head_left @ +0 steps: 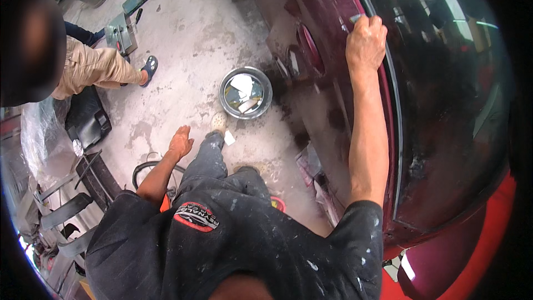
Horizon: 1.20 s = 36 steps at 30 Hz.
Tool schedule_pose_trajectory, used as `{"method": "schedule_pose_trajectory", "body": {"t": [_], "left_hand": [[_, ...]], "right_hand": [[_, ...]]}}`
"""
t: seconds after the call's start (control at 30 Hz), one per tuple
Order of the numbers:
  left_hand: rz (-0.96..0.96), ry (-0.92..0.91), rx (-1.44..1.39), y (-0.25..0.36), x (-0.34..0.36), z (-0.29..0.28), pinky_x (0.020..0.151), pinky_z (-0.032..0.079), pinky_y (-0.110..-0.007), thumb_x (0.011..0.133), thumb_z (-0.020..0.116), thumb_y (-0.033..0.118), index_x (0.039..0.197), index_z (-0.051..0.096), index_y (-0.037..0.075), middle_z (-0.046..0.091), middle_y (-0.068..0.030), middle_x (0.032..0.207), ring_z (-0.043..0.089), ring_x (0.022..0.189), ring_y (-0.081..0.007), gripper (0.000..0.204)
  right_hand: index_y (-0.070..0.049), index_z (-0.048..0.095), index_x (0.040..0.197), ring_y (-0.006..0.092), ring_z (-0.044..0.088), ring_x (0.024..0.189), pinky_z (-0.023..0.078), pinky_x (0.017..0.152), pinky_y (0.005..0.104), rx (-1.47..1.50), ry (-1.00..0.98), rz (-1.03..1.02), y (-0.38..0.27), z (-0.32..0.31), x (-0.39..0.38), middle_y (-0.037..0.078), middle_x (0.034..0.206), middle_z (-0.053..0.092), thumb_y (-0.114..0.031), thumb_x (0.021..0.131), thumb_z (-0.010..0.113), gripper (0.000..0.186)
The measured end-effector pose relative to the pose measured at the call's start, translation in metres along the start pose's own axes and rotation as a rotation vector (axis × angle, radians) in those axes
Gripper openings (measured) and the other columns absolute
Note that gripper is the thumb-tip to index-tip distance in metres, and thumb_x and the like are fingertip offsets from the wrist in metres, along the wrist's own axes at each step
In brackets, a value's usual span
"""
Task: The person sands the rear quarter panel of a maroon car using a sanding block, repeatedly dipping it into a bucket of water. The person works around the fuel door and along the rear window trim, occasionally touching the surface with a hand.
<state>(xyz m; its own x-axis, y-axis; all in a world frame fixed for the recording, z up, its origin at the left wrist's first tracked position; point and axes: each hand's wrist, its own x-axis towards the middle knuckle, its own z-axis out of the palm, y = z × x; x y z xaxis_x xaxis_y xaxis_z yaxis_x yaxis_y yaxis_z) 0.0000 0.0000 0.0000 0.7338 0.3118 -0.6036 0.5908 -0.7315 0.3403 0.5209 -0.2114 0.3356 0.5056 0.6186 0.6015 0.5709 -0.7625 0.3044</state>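
At the upper right my right hand is closed like a fist against the dark red car door, beside the window trim. A small pale edge of something shows at its fingers; what it is I cannot make out. The car's dark window glass lies just right of that hand. My left hand hangs low by my left leg, fingers loosely extended, holding nothing. The door handle is left of my right forearm.
A round metal basin with liquid and pale pieces stands on the floor ahead of my foot. Another person in tan trousers is at the left. Plastic sheeting, a black case and a black hose lie on my left.
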Motion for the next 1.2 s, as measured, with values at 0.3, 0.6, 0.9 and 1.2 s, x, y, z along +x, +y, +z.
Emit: {"method": "schedule_pose_trajectory", "body": {"t": [0.3, 0.6, 0.9, 1.2], "left_hand": [[0.123, 0.225, -0.015, -0.010, 0.095, -0.084, 0.121, 0.032, -0.045, 0.090, 0.065, 0.019, 0.139, 0.050, -0.011, 0.051, -0.0303, 0.144, 0.045, 0.140, -0.0409, 0.059], [0.183, 0.243, -0.186, 0.045, 0.122, -0.106, 0.120, 0.033, -0.042, 0.092, 0.063, 0.020, 0.140, 0.051, -0.007, 0.051, -0.0268, 0.146, 0.045, 0.140, -0.0375, 0.057], [0.285, 0.210, -0.393, 0.141, 0.108, -0.101, 0.114, 0.042, -0.040, 0.092, 0.064, 0.020, 0.137, 0.056, -0.005, 0.057, -0.0251, 0.141, 0.053, 0.133, -0.0362, 0.053], [0.269, 0.356, -1.488, 0.291, 0.072, -0.176, 0.100, 0.052, -0.033, 0.103, 0.059, 0.016, 0.132, 0.059, -0.005, 0.068, -0.0155, 0.125, 0.066, 0.113, -0.0202, 0.036]], "right_hand": [[-0.005, 0.070, 0.078, 0.0320, 0.065, 0.085, 0.057, 0.074, 0.0417, -0.022, 0.118, -0.030, -0.047, 0.051, 0.102, 0.013, 0.090, 0.064, -0.012, 0.083, 0.061, 0.012], [-0.007, 0.070, 0.098, 0.0331, 0.065, 0.091, 0.056, 0.080, 0.0419, 0.052, -0.008, -0.022, -0.007, 0.001, 0.017, 0.012, 0.097, 0.065, -0.002, 0.083, 0.063, 0.016], [0.000, 0.070, 0.098, 0.0385, 0.065, 0.090, 0.055, 0.081, 0.0455, 0.098, 0.022, -0.118, -0.025, 0.024, 0.087, 0.017, 0.096, 0.066, -0.001, 0.082, 0.065, 0.017], [0.004, 0.071, 0.110, 0.0125, 0.065, 0.084, 0.053, 0.076, 0.0292, 1.809, -0.461, 0.757, -0.090, 0.046, -0.016, 0.005, 0.096, 0.072, 0.001, 0.089, 0.066, 0.021]]}}
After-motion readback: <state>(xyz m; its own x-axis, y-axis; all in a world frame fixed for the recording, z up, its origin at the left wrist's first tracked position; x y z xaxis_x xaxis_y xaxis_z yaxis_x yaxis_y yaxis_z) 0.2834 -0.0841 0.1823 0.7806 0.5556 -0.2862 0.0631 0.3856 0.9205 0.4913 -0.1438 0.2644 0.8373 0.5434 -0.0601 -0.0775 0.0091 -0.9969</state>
